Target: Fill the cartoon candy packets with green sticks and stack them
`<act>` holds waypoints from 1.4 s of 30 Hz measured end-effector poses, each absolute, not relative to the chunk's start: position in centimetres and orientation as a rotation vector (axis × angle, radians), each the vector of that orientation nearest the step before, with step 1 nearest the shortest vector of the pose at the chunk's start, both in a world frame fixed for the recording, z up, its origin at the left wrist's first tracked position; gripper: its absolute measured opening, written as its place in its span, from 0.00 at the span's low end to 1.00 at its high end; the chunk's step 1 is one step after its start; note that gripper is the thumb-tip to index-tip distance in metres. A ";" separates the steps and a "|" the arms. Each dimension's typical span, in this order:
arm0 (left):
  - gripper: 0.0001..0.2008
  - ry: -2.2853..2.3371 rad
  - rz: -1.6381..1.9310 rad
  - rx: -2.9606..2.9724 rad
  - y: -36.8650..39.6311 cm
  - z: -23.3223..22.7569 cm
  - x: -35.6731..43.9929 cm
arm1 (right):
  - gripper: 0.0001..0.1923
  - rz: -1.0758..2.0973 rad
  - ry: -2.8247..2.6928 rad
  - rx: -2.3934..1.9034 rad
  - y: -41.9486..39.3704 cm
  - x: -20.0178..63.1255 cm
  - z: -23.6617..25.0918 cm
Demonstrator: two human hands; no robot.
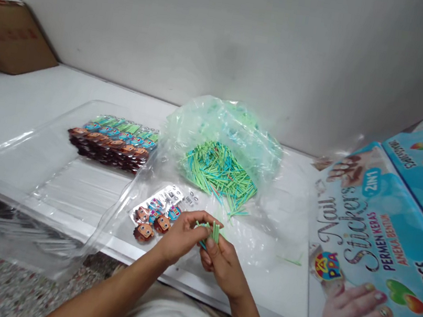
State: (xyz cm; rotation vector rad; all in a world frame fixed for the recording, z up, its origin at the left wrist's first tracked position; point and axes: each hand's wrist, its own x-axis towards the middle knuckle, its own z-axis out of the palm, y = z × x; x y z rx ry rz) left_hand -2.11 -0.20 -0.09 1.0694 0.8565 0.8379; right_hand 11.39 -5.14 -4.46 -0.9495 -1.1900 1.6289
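Close together near the table's front edge, both my hands are closed on thin green and blue sticks. My right hand (224,266) grips a small bunch of sticks (216,232) that stand upright out of the fist. Fingers of my left hand (183,235) pinch more sticks beside that bunch. Just behind the hands lies a heap of green and blue sticks (221,173), spilling from the mouth of a clear plastic bag (218,114). To the left of my left hand are several small foil packets (154,219) printed with cartoon faces.
A clear plastic tray (68,185) on the left holds stacked cartoon packets (114,144) and overhangs the front edge. Blue printed boxes (373,246) stand on the right. A cardboard box (14,39) sits at the back left, and a wall (214,32) closes the rear.
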 end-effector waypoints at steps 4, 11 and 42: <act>0.07 0.837 0.826 1.060 -0.2 -0.1 -2.4 | 0.15 1.658 -1.181 -0.915 -5.3 11.5 -4.6; 0.07 0.858 0.838 1.126 -0.2 -0.6 -2.5 | 0.16 1.624 -1.201 -0.927 -5.2 11.5 -4.2; 0.06 0.920 0.887 1.964 0.1 0.8 -2.9 | 0.13 1.374 -1.464 -1.194 -5.1 11.9 -4.6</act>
